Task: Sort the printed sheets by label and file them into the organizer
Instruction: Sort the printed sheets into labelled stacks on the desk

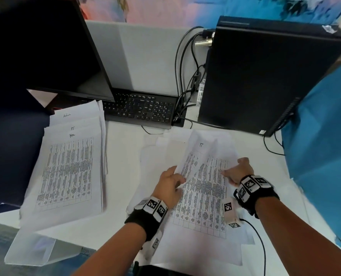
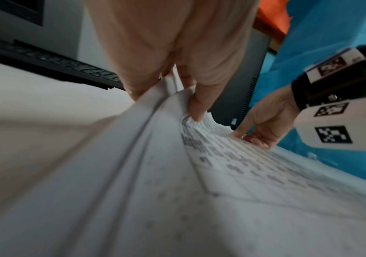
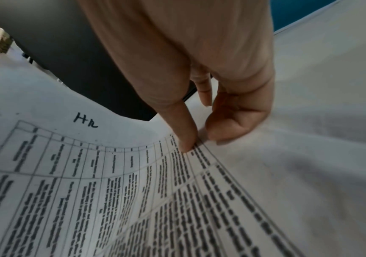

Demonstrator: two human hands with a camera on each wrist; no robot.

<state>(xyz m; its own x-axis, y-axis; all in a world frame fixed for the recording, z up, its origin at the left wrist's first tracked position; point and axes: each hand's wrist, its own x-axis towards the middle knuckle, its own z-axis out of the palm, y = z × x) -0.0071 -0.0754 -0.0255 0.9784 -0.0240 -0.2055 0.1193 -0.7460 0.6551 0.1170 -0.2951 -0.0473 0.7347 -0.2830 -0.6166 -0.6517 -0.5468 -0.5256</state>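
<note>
Landmark: the black keyboard (image 1: 139, 108) at the back of the white desk (image 1: 123, 148).
Loose pile: a messy heap of white printed sheets with grey tables (image 1: 203, 198) lies in front of the keyboard, near the person.
Lifted sheet: a white sheet marked "IT" (image 1: 202, 154) is bent up off the top of that heap.
Left hand: the left hand (image 1: 170, 186) pinches the left edge of the lifted sheet between thumb and fingers.
Right hand: the right hand (image 1: 238, 172) presses its fingertips (image 3: 188, 139) down on the sheet below, which is marked "Hr".
Sorted stack: a fanned stack of white sheets (image 1: 70, 162) lies left of the keyboard; its tops read "Admin", "IT" and "Hr".
Organizer: the clear plastic holder (image 1: 32, 250) sits nearer than the sorted stack, and I think it has no paper in it yet.
How far: some sorting looks done, most of the loose pile is left, and no filing shows.
Which way: the sheets' long sides run from the person toward the keyboard, labels at the far end.
</note>
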